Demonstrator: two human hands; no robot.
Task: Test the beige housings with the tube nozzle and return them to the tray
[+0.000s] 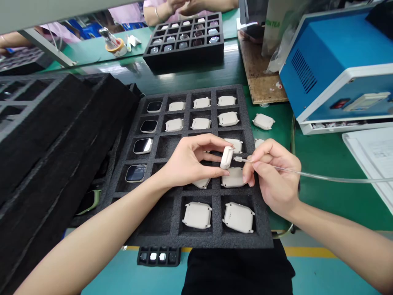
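The left hand held a small off-white plastic watch body edge-on, its fingers clamped on it: the thumb pressed from below and the index finger from above. The right hand held a thin clear plastic tube with a small nozzle tip, its fingers pinched together around the tube just behind the tip. The step in hand seemed to be the bringing of the nozzle to the side of the watch body (maybe to apply something there, I could not tell what). The tip stood just beside the right edge of the body, very close, but whether it touched I cannot say.

The watch body was lifted above the black foam grid tray, over the tray's middle rows and near its right side. Other off-white watch bodies lay face-down in the tray's cells, and dark-screened ones filled the tray's left column. To the right of the tray, on the green counter, stood a blue metal machine box.

In my judgement, the next move called for a steady left hand and a fine, slow approach of the tip to the body's edge.
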